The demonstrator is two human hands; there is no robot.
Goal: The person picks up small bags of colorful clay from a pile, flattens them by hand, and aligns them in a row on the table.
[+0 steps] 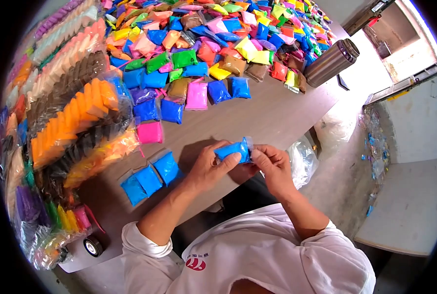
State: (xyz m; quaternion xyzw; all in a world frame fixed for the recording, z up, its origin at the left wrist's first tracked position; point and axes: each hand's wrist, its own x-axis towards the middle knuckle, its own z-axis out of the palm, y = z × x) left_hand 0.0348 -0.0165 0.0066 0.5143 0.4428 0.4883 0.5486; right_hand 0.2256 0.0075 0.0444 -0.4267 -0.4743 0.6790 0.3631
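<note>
Near the table's front edge, a small light-blue packet [232, 150] with a clear end is held between both hands. My left hand [213, 164] grips its body, thumb on top. At the clear right end, my right hand [273, 164] pinches the packet between thumb and fingers. Left of my left forearm lie several light-blue packets in clear wrap [149, 180], side by side on the table [257, 115]. A pink packet [149, 132] and dark-blue packets [172, 111] rest farther back.
A large pile of coloured packets [184, 59] covers the back. Rows of wrapped packets [74, 122] stack up at the left. A steel flask [332, 62] stands back right. A tape roll [93, 246] sits front left. Clear plastic bags [302, 161] hang beyond the right edge.
</note>
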